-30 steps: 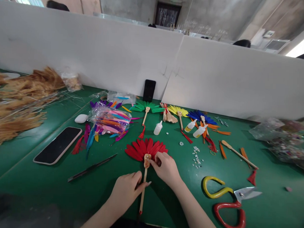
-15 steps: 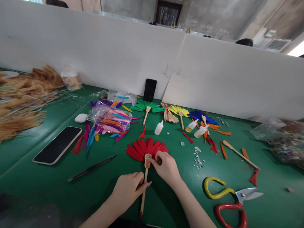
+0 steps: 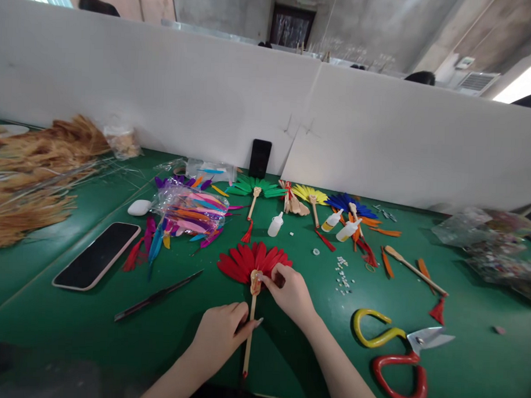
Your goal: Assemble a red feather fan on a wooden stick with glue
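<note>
Barely anything had moved since moment before; both hands stayed put at red fan, flat on table before person. Left hand: grip closed on handle. Right hand: fingertips at fan's head; couldn't tell if grip held anything. Feathers looked done, spread out. Tassel seemed left: none showed, unlike on green fan. Loose beads lay off right.

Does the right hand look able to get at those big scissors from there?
Probably yes. The scissors lie off to the right of the right hand, and nothing seems to stand between them. It would first have to leave the red feather fan, which it is touching.
</note>
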The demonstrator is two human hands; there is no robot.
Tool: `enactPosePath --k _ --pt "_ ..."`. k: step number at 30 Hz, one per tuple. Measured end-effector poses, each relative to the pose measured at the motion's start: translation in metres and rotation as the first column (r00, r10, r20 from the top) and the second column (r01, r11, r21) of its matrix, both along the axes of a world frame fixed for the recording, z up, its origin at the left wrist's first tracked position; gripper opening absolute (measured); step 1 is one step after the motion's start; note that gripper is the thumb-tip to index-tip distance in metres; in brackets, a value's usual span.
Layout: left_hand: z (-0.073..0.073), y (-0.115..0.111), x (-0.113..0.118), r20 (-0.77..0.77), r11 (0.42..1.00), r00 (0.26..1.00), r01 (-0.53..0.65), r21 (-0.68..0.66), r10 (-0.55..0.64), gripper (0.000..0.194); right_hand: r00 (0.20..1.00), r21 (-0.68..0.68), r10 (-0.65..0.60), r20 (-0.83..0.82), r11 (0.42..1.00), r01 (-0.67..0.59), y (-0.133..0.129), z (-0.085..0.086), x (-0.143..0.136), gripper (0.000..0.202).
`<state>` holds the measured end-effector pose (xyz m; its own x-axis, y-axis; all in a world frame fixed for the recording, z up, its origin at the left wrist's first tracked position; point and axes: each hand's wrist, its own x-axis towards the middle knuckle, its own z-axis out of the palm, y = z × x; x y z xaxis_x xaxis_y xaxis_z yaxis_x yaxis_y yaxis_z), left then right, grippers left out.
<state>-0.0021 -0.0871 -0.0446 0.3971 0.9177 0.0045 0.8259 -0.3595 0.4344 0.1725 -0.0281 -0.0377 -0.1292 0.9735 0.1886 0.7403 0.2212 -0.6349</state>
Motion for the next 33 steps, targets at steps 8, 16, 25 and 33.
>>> enactPosePath --k 8,16,25,33 --pt "0.003 0.000 0.000 -0.004 1.000 1.000 0.006 -0.004 -0.006 0.033 0.998 0.024 0.002 0.062 1.000 -0.004 0.001 -0.006 -0.002 0.030" --pt "0.000 0.001 -0.001 -0.019 1.000 1.000 0.007 0.001 -0.007 0.033 0.998 0.022 -0.015 0.059 1.000 0.014 0.002 -0.007 -0.002 0.031" --pt "0.002 -0.002 -0.001 0.036 1.000 0.999 0.017 -0.019 -0.016 0.033 0.984 -0.029 -0.016 -0.176 1.000 0.011 0.002 0.001 0.003 0.035" --pt "0.025 0.031 -0.045 0.129 0.970 0.963 -0.242 0.035 0.236 0.022 0.984 0.096 0.041 -0.171 0.995 -0.025 -0.018 0.021 0.014 0.014"
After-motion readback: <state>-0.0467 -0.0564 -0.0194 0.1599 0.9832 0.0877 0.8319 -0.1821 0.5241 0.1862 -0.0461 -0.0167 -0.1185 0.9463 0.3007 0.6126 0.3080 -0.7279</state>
